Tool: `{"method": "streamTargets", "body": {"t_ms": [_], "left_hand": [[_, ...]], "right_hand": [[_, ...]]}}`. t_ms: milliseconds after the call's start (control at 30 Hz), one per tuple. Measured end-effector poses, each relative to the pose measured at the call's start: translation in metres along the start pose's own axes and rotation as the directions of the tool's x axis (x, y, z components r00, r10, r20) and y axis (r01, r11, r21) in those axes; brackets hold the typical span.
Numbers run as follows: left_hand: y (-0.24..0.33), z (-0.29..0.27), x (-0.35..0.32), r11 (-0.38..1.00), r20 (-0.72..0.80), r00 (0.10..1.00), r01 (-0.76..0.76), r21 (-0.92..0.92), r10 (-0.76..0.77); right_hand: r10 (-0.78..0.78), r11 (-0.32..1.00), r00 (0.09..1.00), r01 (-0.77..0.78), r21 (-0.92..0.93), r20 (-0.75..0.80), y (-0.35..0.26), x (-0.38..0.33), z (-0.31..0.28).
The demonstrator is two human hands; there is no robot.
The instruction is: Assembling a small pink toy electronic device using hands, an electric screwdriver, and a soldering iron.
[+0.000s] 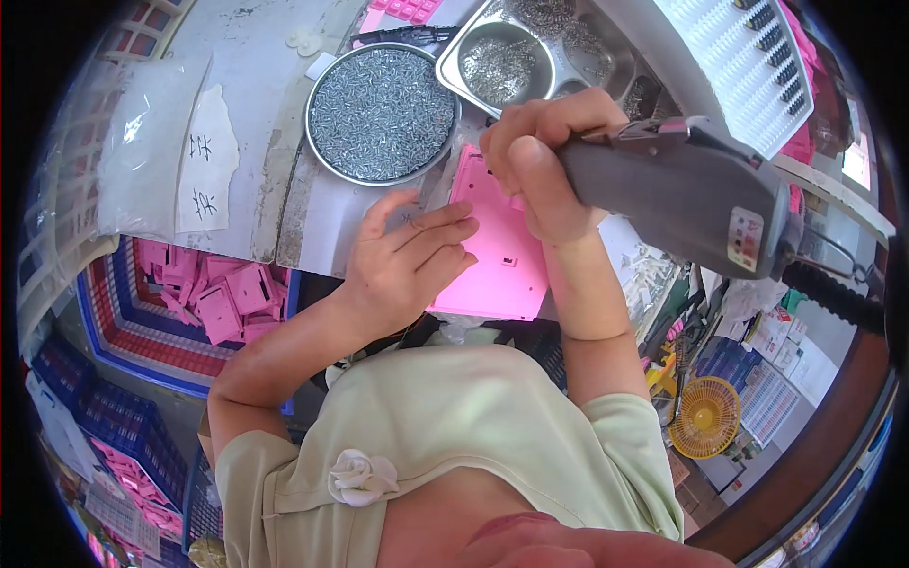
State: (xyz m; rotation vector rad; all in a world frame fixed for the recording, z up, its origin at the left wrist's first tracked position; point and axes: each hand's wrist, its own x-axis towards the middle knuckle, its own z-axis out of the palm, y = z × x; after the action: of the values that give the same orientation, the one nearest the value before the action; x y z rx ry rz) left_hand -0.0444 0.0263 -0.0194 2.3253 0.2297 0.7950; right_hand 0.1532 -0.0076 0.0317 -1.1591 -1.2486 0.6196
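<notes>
From where I stand, the person's right hand [544, 180] is wrapped tightly round a dark grey driver [672, 185], thumb along its side, the body of the tool running off to the right toward a black coiled cord [833, 298]. The left hand [390, 265] holds nothing that I can see — fingers loosely spread, tips over the left edge of a pink panel [497, 270]; whether they touch it I cannot tell. The panel lies on the bench [270, 57] between the two hands, just in front of the shirt [445, 388]. Beyond it sit a round dish [309, 123] of screws [383, 114] and a steel tray [464, 36] — small metal parts in its hollows.
</notes>
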Motion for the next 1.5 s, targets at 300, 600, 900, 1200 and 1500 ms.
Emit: {"method": "streamTargets", "body": {"t_ms": [300, 600, 900, 1200, 1500], "left_hand": [[0.000, 0.004, -0.002, 0.998, -0.046, 0.999, -0.010, 0.064, 0.013], [-0.003, 0.004, 0.002, 0.999, -0.077, 0.997, 0.015, -0.037, -0.018], [0.002, -0.006, 0.007, 0.999, -0.144, 0.989, 0.030, -0.027, -0.034], [0.004, -0.015, -0.003, 0.999, -0.084, 0.996, -0.034, -0.012, 0.033], [-0.012, -0.046, -0.024, 0.990, -0.072, 0.988, 0.136, -0.031, -0.138]], "right_hand": [[0.025, 0.910, 0.999, -0.038, 0.412, 0.036, -0.026, -0.004, -0.004], [0.164, 0.982, 0.986, -0.166, 0.089, 0.025, -0.031, -0.020, 0.003], [0.009, 0.806, 0.995, -0.063, 0.588, 0.095, -0.067, -0.028, 0.006], [0.112, 0.847, 0.994, -0.102, 0.522, 0.012, -0.076, -0.044, 0.025], [0.176, 0.891, 0.984, -0.171, 0.421, 0.028, -0.076, -0.058, 0.037]]}}
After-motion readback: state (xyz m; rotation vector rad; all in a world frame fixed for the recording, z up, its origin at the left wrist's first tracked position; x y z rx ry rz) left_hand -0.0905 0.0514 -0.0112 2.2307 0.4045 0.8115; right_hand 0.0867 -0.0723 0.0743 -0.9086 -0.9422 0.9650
